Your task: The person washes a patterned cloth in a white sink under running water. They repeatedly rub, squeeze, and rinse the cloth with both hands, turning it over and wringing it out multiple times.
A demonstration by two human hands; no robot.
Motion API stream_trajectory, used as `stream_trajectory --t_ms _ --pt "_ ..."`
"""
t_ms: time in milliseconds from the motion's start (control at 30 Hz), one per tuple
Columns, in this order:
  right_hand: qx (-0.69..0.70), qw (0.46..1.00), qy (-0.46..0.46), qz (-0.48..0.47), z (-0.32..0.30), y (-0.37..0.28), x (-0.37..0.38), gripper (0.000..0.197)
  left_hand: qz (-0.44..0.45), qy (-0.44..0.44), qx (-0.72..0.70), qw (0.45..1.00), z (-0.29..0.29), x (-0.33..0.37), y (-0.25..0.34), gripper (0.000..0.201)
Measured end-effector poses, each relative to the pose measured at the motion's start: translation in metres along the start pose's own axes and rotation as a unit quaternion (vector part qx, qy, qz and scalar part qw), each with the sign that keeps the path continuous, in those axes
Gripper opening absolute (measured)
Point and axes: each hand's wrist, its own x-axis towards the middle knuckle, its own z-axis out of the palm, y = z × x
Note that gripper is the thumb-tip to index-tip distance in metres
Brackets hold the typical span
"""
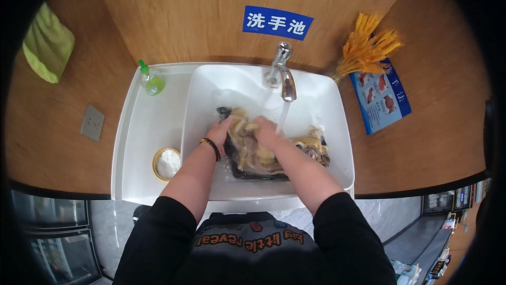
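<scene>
Both my hands are down in a white sink (203, 92), working on a soft, folded, yellowish-grey mass (245, 145) that looks like tripe, though I cannot be sure. My left hand (220, 132) grips its left edge, with a dark beaded bracelet on the wrist. My right hand (267, 134) is closed on the upper middle folds, its fingertips partly hidden. More of the mass, ruffled and grey, lies right of my right forearm. A black tray or bag (253, 176) shows beneath it. Water runs from the chrome faucet (287, 82) beside my right hand.
A bowl of white powder (168, 164) and a green pump bottle (153, 83) stand on the left counter. A green towel (48, 45) hangs at the left. Dried wheat stalks (369, 47) and a blue leaflet (380, 98) are at the right. A blue sign (278, 22) is behind the faucet.
</scene>
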Motion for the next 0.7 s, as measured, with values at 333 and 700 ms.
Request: stream_trajectory --t_ms 333,700 --pt "0.271 0.936 -0.089 -0.205 -0.025 -0.096 -0.082 0.028 -0.017 -0.026 -0.152 0.988 0.011 -0.015 0.019 0.053" --pt "0.070 0.936 0.200 -0.280 0.019 -0.112 -0.087 0.017 -0.073 -0.165 -0.230 0.956 -0.001 -0.004 0.005 0.031"
